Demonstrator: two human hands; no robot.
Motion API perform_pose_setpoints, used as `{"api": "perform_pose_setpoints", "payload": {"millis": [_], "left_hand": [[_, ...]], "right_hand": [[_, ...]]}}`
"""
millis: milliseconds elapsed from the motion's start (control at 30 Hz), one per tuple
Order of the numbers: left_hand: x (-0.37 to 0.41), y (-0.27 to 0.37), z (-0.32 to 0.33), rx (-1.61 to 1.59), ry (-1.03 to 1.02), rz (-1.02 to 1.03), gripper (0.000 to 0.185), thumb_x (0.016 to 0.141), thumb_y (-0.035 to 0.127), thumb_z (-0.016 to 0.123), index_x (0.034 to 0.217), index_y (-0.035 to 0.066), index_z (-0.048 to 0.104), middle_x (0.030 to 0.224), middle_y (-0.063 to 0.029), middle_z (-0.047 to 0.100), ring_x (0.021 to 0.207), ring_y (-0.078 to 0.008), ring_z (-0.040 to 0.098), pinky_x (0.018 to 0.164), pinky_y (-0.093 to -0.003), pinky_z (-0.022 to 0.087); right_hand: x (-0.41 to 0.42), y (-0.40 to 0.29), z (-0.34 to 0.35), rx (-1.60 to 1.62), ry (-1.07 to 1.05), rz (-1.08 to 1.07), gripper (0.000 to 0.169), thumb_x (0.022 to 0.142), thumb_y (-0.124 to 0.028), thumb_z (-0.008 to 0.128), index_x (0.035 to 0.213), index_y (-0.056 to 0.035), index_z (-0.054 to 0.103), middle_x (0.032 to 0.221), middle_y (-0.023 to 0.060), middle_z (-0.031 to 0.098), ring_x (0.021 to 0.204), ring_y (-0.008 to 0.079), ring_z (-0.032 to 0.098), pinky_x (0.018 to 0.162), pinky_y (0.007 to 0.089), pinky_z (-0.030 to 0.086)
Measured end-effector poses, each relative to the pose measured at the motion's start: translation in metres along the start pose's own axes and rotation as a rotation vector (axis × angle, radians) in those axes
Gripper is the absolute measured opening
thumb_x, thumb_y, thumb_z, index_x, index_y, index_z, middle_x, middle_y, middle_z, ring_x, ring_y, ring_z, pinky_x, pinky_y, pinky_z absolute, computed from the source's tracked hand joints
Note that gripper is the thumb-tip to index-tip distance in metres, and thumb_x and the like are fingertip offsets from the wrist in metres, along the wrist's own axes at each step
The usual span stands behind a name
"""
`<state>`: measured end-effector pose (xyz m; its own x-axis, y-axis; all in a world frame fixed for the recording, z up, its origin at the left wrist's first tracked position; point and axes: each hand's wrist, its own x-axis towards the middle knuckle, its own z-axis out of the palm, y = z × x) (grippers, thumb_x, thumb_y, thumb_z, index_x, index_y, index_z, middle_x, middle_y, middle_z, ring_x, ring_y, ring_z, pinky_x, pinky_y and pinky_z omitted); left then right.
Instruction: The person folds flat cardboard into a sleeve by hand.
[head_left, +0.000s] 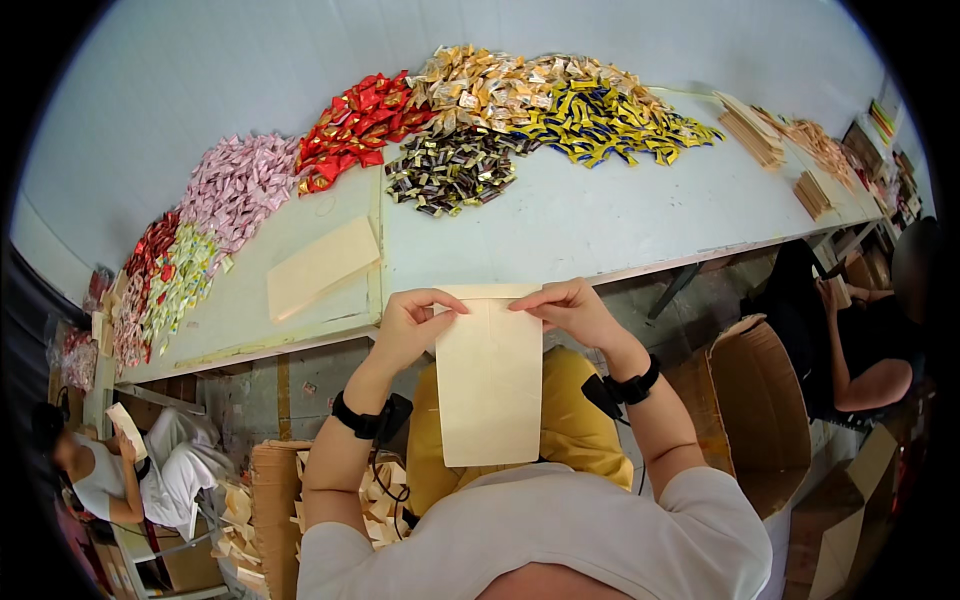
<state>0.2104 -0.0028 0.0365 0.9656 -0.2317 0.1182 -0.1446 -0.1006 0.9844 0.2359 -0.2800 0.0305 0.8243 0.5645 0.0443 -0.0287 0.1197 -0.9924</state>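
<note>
A long cream paper sheet or flat bag (491, 382) hangs over my lap, its top edge folded or creased near the table's front edge. My left hand (424, 322) pinches its upper left corner between thumb and fingers. At the upper right corner my right hand (570, 311) pinches it the same way. Flat on the table to the left lies another cream paper piece (324, 268), touched by neither hand. Each wrist wears a black strap with a small device.
Heaps of wrapped sweets, pink (240, 184), red (360, 124), dark (450, 169) and yellow-blue (607, 124), line the white table (585, 225). Cream stacks (750, 131) lie right. Cardboard boxes (757, 412) flank me. One person (112, 472) sits left, another (847, 337) right, both holding paper pieces.
</note>
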Motion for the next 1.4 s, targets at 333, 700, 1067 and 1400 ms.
{"api": "perform_pose_setpoints", "payload": {"millis": [333,700,1067,1400], "left_hand": [[-0.003,0.002,0.015,0.007,-0.009,0.073,0.017,0.084,-0.006,0.055,0.084,-0.001,0.071,0.073,0.0027,0.064,0.058,0.0011,0.044,0.05,-0.0165,0.031],[0.01,0.016,0.03,0.076,-0.034,-0.112,0.018,0.086,0.015,0.074,0.083,0.0,0.065,0.078,-0.0047,0.069,0.071,-0.007,0.062,0.06,-0.0227,0.048],[0.001,0.03,0.043,0.346,0.008,0.002,0.025,0.083,0.015,0.076,0.086,0.001,0.056,0.07,-0.009,0.064,0.061,-0.013,0.057,0.056,-0.029,0.045],[-0.01,0.041,0.045,0.493,-0.019,0.11,0.023,0.085,0.015,0.074,0.088,0.002,0.056,0.07,-0.014,0.064,0.058,-0.0251,0.061,0.056,-0.0325,0.047]], "right_hand": [[0.005,-0.023,0.018,0.056,0.173,-0.115,0.013,0.092,-0.003,0.065,0.101,0.0007,0.075,0.098,0.006,0.074,0.089,0.0107,0.067,0.077,0.0252,0.054],[0.002,-0.019,0.023,-0.587,0.181,-0.313,0.012,0.087,-0.005,0.071,0.097,0.0014,0.073,0.081,0.0139,0.073,0.07,0.015,0.068,0.066,0.0271,0.053],[-0.002,-0.024,0.014,-1.172,0.049,-0.599,0.014,0.083,-0.009,0.071,0.096,-0.0046,0.07,0.071,0.0123,0.066,0.063,0.0305,0.065,0.058,0.0368,0.051],[-0.013,-0.013,0.028,-0.802,0.137,-0.488,0.015,0.084,-0.005,0.073,0.099,-0.0015,0.069,0.076,0.0114,0.069,0.069,0.0216,0.068,0.061,0.0299,0.053]]}}
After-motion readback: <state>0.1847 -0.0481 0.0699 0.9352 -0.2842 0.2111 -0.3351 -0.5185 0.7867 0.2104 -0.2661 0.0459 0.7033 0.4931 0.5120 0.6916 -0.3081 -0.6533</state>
